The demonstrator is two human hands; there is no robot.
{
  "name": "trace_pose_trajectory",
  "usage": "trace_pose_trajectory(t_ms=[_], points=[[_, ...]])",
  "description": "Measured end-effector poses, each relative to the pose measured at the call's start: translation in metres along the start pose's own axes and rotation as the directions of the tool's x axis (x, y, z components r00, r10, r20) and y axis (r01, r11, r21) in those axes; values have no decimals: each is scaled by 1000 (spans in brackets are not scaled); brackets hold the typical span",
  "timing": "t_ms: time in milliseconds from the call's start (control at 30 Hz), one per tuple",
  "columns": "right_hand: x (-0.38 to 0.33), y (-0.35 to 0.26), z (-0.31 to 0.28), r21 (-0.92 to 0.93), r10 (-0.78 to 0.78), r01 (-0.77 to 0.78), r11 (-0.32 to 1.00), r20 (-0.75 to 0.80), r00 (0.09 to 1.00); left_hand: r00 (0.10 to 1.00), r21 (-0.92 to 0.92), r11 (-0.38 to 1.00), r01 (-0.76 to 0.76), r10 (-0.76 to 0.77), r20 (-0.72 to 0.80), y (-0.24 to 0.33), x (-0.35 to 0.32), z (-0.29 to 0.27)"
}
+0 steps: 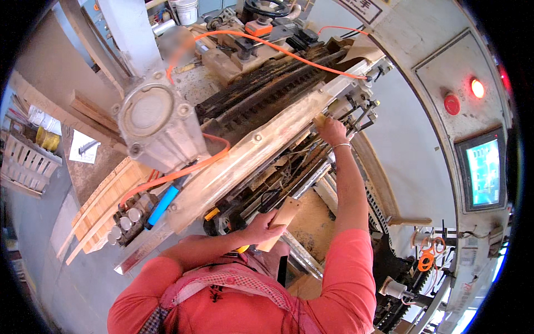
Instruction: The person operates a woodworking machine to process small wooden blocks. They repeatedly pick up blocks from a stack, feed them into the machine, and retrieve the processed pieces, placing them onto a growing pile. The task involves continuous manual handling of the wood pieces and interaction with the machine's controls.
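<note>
Close to my body, my left hand is closed around a short, flat wooden board. The board stands tilted, with small dark marks near its upper end. My right arm reaches forward into the machine. At its far end my right hand grips a small pale piece of wood, mostly hidden by the fingers. That hand is beside a cluster of metal fittings at the end of the long metal beam. Dark rails and rods run below, between my two hands.
A large grey motor housing rises on the left, with an orange air hose and a blue tube near it. Curved slatted wood lies farther left. On the right stands a control panel with a lit screen and red button.
</note>
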State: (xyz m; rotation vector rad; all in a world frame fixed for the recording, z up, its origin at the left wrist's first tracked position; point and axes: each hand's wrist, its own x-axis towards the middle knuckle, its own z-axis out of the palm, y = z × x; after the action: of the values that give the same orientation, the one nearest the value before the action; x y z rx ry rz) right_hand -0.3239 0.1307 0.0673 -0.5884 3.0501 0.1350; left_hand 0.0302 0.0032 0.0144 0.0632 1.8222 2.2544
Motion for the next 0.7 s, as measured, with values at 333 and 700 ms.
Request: trace_pose_trajectory(t_ms=[333,700], points=[[4,9,7,-4,-103,103,995,30,994,1000,-113,994,5,-6,-8,4,13,6],[2,18,13,114,-129,132,985,-33,991,996,175,982,69,-57,-71,6,14,12]])
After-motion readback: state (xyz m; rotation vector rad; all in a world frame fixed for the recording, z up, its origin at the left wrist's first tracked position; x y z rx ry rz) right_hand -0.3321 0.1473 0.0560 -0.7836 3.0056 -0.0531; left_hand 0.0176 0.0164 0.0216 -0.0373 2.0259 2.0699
